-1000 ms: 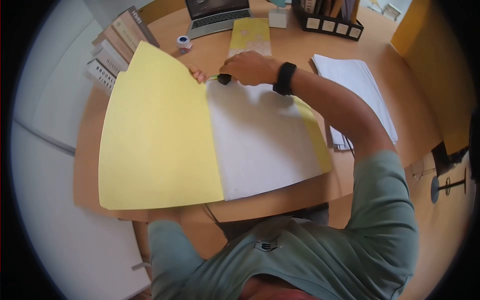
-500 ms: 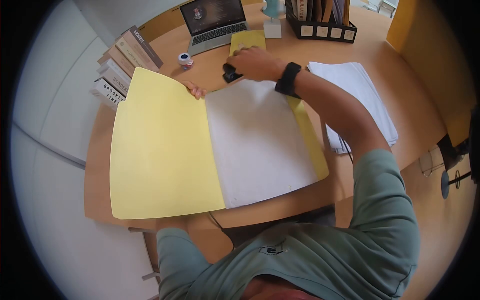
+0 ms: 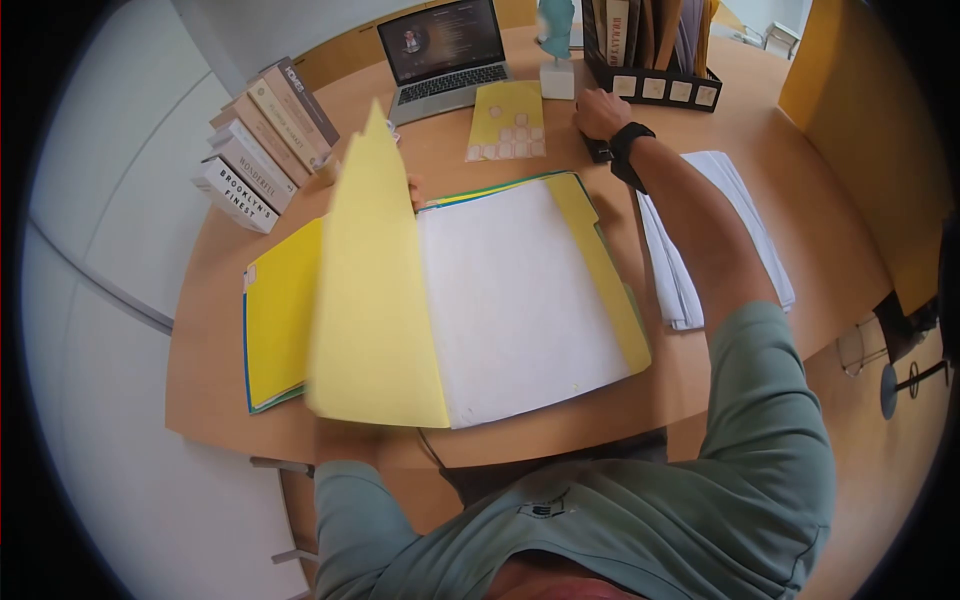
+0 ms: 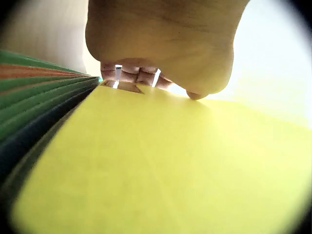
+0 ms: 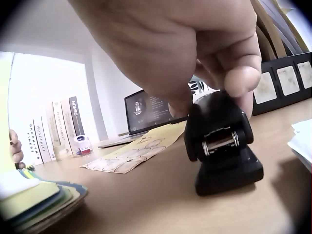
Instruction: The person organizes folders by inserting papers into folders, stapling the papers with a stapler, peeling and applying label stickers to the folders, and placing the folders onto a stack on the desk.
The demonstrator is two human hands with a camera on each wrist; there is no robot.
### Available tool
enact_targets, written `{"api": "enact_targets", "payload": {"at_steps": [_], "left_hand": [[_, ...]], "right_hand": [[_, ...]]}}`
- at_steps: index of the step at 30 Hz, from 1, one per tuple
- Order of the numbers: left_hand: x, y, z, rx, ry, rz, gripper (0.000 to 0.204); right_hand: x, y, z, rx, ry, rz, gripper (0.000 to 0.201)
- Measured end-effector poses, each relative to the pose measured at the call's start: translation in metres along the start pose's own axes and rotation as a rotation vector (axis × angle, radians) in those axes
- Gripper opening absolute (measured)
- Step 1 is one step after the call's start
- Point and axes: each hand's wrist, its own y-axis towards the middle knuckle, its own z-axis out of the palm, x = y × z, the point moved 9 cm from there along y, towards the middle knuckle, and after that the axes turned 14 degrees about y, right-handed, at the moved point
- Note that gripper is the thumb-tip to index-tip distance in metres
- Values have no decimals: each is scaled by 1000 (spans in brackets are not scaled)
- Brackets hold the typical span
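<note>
A pale yellow folder cover point(image 3: 375, 290) stands raised and tilted, hinged beside white sheets point(image 3: 520, 290). My left hand point(image 3: 416, 191), mostly hidden behind the cover in the head view, grips its upper part; in the left wrist view this hand point(image 4: 161, 44) has its fingers curled over the yellow cover's point(image 4: 146, 156) edge. Beyond the sheets at the right, my right hand point(image 3: 602, 113) holds a small black stapler-like tool point(image 3: 598, 149) at the table surface. From the right wrist, the fingers of this hand point(image 5: 170, 44) grip the top of the black tool point(image 5: 222, 146).
Bright yellow folders point(image 3: 283, 320) lie under the raised cover. Books point(image 3: 265, 145) stand at the left. Behind are a laptop point(image 3: 445, 50), a patterned yellow sheet point(image 3: 508, 120), a white-based figure point(image 3: 557, 80) and a black file holder point(image 3: 652, 90). A paper stack point(image 3: 735, 230) lies right.
The cover has swung up and rightward, exposing bright yellow folders beneath. My right hand has moved right with the black tool, away from the sheets' top edge.
</note>
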Motion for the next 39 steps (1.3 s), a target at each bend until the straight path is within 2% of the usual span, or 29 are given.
{"api": "enact_targets", "payload": {"at_steps": [4, 7, 9, 11, 12, 14, 17, 20, 23, 26, 27, 30, 33, 36, 38, 39], "left_hand": [[2, -4, 3, 22, 172, -36, 31], [12, -4, -1, 105, 425, -145, 36], [20, -7, 0, 183, 583, -205, 42], [15, -15, 1, 246, 727, -254, 48], [15, -16, 0, 236, 800, -212, 50], [15, -15, -5, 208, 950, -123, 54], [25, -20, -5, 202, 711, -118, 49], [30, -24, -9, 182, 566, -128, 44], [31, -31, -17, 107, 482, -134, 35], [41, -35, -23, 4, 347, -250, 26], [38, -37, -23, -27, 272, -256, 24], [29, -39, -25, -109, 117, -260, 18], [27, -41, -30, -151, 95, -251, 17], [19, -42, -32, -201, 50, -227, 19], [18, -40, -34, -209, 47, -224, 19], [19, -38, -36, -207, 39, -215, 19]], "right_hand": [[0, -1, -12, -43, 22, 40, 25], [16, 13, -25, -104, 20, -115, 23], [34, 22, -18, 8, 47, -336, 26], [44, 26, 0, 176, 271, -405, 22], [49, 27, 9, 267, 384, -426, 20], [53, 15, 35, 461, 532, -129, 15], [64, 13, 71, 551, 445, -204, 17], [74, 20, 81, 403, 407, -352, 18], [73, 25, 106, 461, 171, -336, 21], [47, 38, 137, 534, 402, -190, 26], [38, 49, 153, 555, 412, -235, 27], [44, 52, 140, 425, 300, -262, 11], [45, 43, 142, 598, 300, -162, 29], [61, 29, 124, 518, 243, -164, 26], [78, 15, 127, 532, -27, -395, 25], [85, 11, 126, 530, -86, -447, 24]]}}
